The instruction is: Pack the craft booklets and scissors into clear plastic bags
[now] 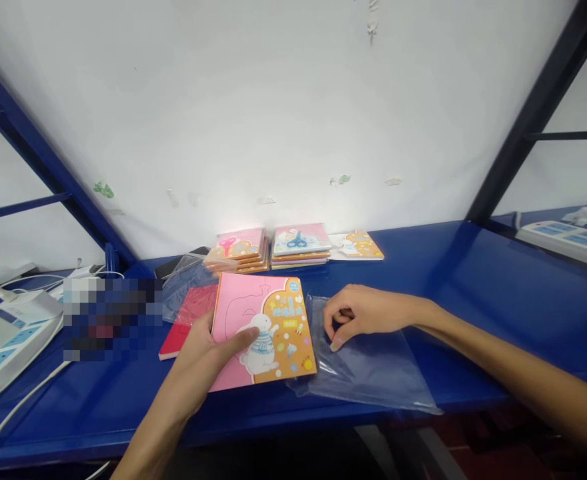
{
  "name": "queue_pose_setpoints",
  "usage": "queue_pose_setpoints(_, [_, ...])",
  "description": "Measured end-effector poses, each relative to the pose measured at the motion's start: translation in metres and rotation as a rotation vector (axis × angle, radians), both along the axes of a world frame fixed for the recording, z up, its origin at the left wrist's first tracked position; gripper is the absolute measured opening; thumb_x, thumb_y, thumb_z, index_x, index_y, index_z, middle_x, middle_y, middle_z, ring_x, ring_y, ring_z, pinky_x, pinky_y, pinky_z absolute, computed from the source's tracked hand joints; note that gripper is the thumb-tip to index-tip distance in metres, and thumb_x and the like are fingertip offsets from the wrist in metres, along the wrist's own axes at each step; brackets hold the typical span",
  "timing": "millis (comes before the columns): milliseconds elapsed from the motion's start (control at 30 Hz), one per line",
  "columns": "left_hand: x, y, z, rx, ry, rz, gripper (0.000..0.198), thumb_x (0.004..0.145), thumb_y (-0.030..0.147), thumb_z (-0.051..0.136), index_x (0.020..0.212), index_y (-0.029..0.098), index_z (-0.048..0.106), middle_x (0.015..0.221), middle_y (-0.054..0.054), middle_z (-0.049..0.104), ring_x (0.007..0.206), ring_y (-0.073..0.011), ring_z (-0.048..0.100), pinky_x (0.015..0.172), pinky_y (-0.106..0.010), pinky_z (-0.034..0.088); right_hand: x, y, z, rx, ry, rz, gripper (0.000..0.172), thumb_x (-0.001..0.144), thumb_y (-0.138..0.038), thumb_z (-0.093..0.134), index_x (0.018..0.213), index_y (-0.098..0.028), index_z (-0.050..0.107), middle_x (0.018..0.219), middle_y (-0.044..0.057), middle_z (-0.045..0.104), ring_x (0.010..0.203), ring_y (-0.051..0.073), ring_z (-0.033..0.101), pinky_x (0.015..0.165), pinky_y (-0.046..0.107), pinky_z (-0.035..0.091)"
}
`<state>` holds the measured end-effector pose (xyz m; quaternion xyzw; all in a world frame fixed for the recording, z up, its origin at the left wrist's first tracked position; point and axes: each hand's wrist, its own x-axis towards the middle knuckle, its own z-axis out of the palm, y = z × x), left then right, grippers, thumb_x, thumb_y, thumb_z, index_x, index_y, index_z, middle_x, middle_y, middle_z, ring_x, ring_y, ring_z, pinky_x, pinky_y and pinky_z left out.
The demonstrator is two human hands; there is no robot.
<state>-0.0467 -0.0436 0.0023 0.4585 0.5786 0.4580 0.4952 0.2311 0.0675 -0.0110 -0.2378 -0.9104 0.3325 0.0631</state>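
Observation:
My left hand grips a pink and orange booklet by its left side, thumb across the cover. A white rabbit in a striped top is printed on it. My right hand is closed, thumb and fingertips together at the upper left part of a clear plastic bag. The bag lies flat over the front of the blue table, its left end touching or just under the booklet's right edge. Behind my left hand lies a red book, partly covered by another clear plastic sleeve.
Two stacks of similar booklets, the left stack and right stack, stand against the wall, beside a single booklet. Power strips, the left one with white cables and another at right, sit on the blue table.

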Motion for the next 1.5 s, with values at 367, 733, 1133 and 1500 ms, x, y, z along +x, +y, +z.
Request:
queue_pose_setpoints(367, [-0.009,0.002,-0.005,0.063,0.055,-0.024,0.061,0.080,0.039,0.082,0.132,0.019,0.059,0.122,-0.011,0.077,0.105,-0.0316,0.076,0.089,-0.043,0.063,-0.011,-0.019,-0.003,0.260,-0.117,0.045,0.056,0.082,-0.076,0.063,0.072,-0.022,0.051,0.075,-0.003,0.055,0.074,0.017,0.052,0.062,0.028,0.026])
queue_pose_setpoints(733, [-0.003,-0.002,0.002,0.008,0.101,-0.042,0.057,0.078,0.044,0.081,0.125,0.016,0.063,0.121,-0.015,0.077,0.107,-0.0362,0.074,0.089,-0.047,0.062,-0.004,-0.016,0.007,0.101,0.013,0.075,0.038,0.095,-0.053,0.063,0.077,-0.021,0.055,0.082,-0.002,0.053,0.083,0.017,0.052,0.070,0.028,0.035])
queue_pose_setpoints(1133, [0.002,-0.004,0.003,-0.005,0.068,-0.008,0.077,0.082,0.037,0.080,0.148,0.024,0.041,0.138,-0.012,0.068,0.115,-0.0304,0.071,0.091,-0.039,0.063,-0.005,-0.018,0.006,0.130,0.062,0.037,0.034,0.091,-0.051,0.070,0.077,-0.021,0.060,0.086,-0.003,0.059,0.088,0.017,0.057,0.079,0.029,0.038])
queue_pose_setpoints(1500, [-0.008,-0.005,0.007,0.072,0.469,-0.038,0.095,0.085,0.046,0.073,0.160,0.038,0.015,0.173,-0.002,0.013,0.158,-0.0296,0.013,0.126,-0.047,0.023,-0.012,-0.019,0.001,0.197,-0.002,-0.056,0.045,0.103,-0.057,0.045,0.079,-0.021,0.054,0.074,-0.002,0.060,0.063,0.013,0.050,0.060,0.026,0.033])
